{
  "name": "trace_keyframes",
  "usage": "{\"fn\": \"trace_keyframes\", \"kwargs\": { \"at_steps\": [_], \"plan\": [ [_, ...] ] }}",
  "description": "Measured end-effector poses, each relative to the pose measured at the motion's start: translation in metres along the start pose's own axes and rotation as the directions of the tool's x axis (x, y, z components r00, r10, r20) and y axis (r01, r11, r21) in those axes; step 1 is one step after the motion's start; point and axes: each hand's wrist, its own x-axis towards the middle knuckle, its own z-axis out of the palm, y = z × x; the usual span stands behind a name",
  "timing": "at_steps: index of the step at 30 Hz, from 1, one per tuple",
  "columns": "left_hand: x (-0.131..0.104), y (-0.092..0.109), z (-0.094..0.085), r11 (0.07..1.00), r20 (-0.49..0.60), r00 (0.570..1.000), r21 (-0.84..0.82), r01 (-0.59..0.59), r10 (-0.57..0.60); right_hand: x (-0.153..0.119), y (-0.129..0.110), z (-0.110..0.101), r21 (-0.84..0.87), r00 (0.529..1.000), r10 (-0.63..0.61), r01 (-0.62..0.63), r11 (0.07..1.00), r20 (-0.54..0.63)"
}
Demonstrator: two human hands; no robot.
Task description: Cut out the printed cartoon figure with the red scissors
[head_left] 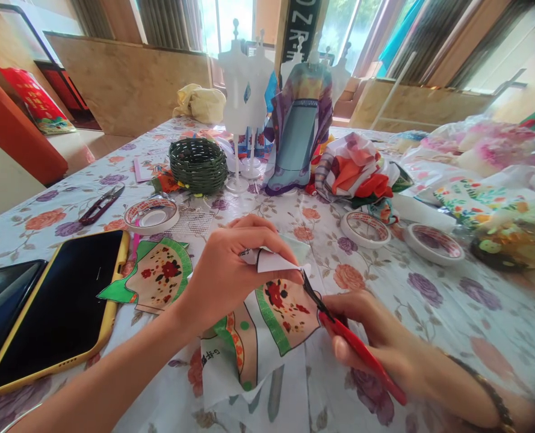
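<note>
My left hand (231,264) pinches the top edge of a printed fabric sheet (258,337) with a green-bordered flower pattern and lifts it off the table. My right hand (375,343) grips red-handled snips (357,349), and their dark blades touch the sheet's right edge just below my left fingertips. A cut-out piece with the same pattern (159,276) lies flat to the left, beside a phone in a yellow case (64,307).
The floral tablecloth (429,300) carries three tape rolls (152,215), (365,228), (433,243), a dark green woven basket (198,163), black snips (101,205), small dress forms (244,90), a doll-size robe (298,129) and piled cloth at the right (357,171). A dark tablet (0,300) sits at the left edge.
</note>
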Motion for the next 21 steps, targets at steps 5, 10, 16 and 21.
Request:
{"fn": "trace_keyframes", "kwargs": {
  "at_steps": [5,10,16,21],
  "plan": [
    [0.0004,-0.0006,0.0003,1.000,-0.005,1.000,0.003,-0.012,0.012,0.0009,-0.0012,-0.0001,0.106,0.997,0.030,-0.037,0.994,0.064],
    [0.0007,-0.0006,0.0007,1.000,0.006,1.000,-0.025,-0.001,0.002,0.0007,0.0005,-0.0001,0.167,0.995,0.027,-0.044,0.985,0.100],
    [-0.0004,-0.0009,0.0000,0.999,0.009,1.000,-0.044,0.016,-0.016,-0.0001,0.0010,0.0007,0.241,0.991,0.046,-0.075,0.968,0.124],
    [-0.0008,0.0001,0.0005,0.999,0.003,1.000,-0.039,0.015,-0.015,0.0031,-0.0038,-0.0008,0.299,0.987,0.039,-0.085,0.950,0.156]
  ]
}}
